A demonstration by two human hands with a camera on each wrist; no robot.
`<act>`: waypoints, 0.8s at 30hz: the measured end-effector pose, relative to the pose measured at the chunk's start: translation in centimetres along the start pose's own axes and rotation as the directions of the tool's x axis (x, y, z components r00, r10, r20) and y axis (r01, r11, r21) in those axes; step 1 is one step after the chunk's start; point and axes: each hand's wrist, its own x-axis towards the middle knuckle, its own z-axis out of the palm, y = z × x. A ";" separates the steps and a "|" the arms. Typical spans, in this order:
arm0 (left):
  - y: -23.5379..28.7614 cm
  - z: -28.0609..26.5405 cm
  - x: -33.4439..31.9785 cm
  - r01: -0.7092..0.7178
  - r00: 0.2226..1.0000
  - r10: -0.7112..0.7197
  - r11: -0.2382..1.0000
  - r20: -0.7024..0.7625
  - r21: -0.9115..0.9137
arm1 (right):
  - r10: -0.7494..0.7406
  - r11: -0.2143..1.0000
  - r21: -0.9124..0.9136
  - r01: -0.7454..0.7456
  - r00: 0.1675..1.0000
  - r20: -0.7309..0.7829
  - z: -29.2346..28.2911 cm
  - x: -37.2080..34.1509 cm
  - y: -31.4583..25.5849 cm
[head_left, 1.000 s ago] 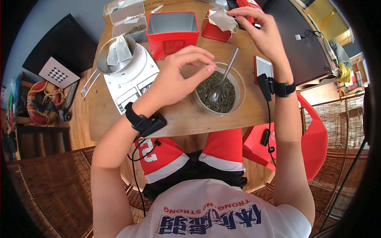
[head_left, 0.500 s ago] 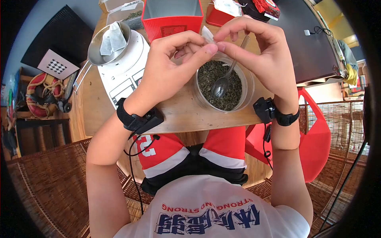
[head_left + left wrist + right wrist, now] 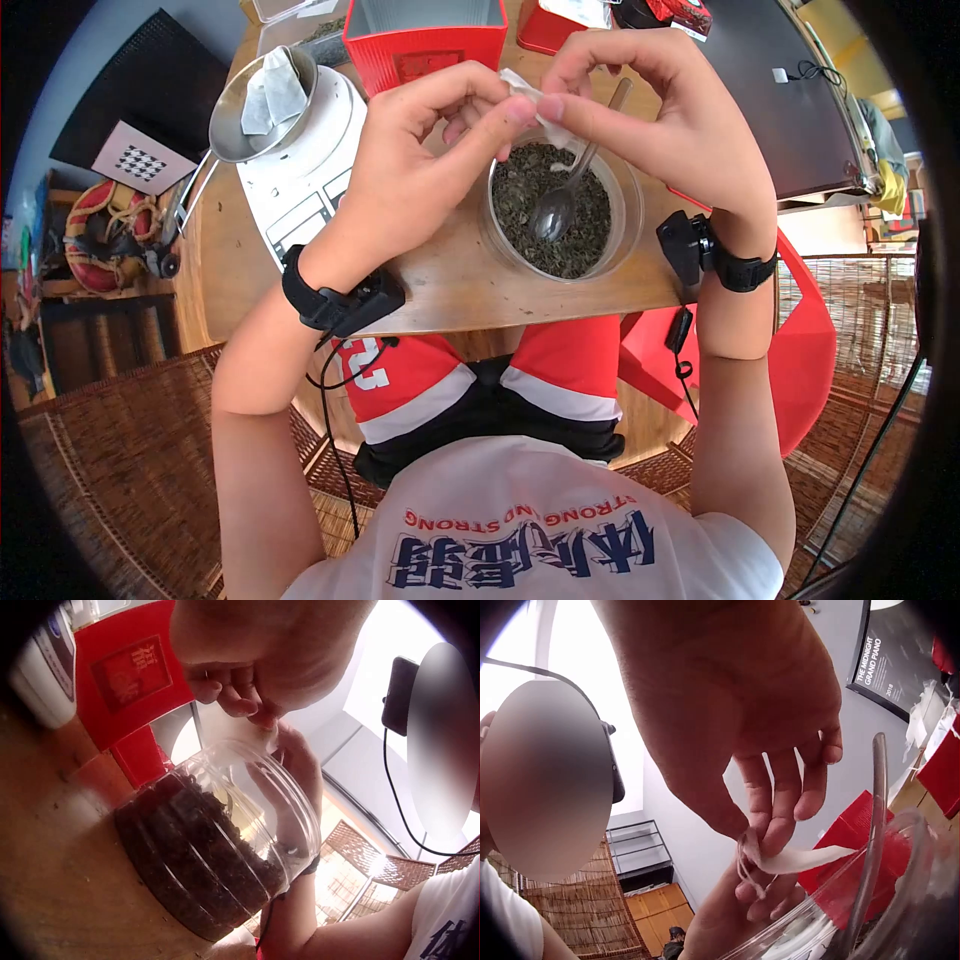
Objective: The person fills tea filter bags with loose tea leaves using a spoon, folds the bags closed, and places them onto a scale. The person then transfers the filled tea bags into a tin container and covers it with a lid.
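At risk of tearing, slipping or spilling

Pinching a small white pouch (image 3: 802,860) from both sides with left hand (image 3: 425,165) and right hand (image 3: 675,130), just above the far rim of the jar (image 3: 626,225), close to the near edge of the table (image 3: 450,300). Narrow at the fingertips on both sides, thumb and fingers meeting on the thin material; looser in the other right-hand fingers, curving freely below the palm. Cannot tell whether open or closed at the pouch's mouth.

Likely to rip, or to give at a seam, through too hard an outward pull on such flimsy-looking stuff. Liable to slip from so small a grip and drop onto the dark leaves (image 3: 520,205) underneath. Easy, too, to tangle in the string (image 3: 754,885), looped loosely under the right thumb.

Wise to mind the spoon (image 3: 552,215), lying bowl-down in the leaves with handle rising close to the right hand. Cannot tell whether touching. Possible to catch with a finger, flicking leaves across the surface. Worse with the jar so near that edge: apt to scatter over it after a hard nudge.

Less to fear for the white bags (image 3: 273,95) in the steel pan (image 3: 225,118), on the scale (image 3: 290,185) along the left edge; open, though, to a sideways brush from the left forearm (image 3: 265,340).
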 end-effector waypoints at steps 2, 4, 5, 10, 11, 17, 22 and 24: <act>0.2 -0.2 0.4 -0.013 1.000 0.013 1.000 0.007 0.014 | -0.050 0.998 -0.030 0.048 0.996 -0.074 0.2 0.0 0.4; 0.2 -0.3 -0.1 0.004 1.000 -0.005 0.998 0.013 0.069 | -0.088 0.995 -0.053 0.082 0.988 -0.127 0.6 -0.2 0.3; 0.4 -0.3 -0.2 0.026 1.000 -0.026 0.999 0.016 0.041 | -0.112 0.988 -0.127 0.089 0.976 -0.187 0.8 -0.4 0.0; 0.3 -0.5 -0.4 -0.012 0.998 0.011 1.000 0.061 0.020 | -0.283 0.851 -0.515 0.104 0.916 -0.283 1.6 -1.3 -1.9; 0.5 -0.4 -0.5 -0.001 0.998 0.002 1.000 0.058 -0.010 | -0.290 0.850 -0.515 0.111 0.914 -0.282 1.6 -1.5 -2.0; 0.8 -0.1 -0.6 0.054 0.994 -0.047 0.996 0.094 -0.071 | -0.320 0.911 -0.364 0.194 0.891 -0.324 1.0 -3.0 -3.8; 1.1 0.0 -0.7 0.036 0.990 -0.032 0.999 0.134 -0.033 | -0.206 0.842 -0.527 0.116 0.972 -0.115 1.4 -3.7 -4.7; 0.9 -0.1 -0.8 0.000 0.993 0.008 0.997 0.114 -0.074 | -0.173 0.845 -0.524 0.108 0.982 -0.077 1.7 -3.6 -4.1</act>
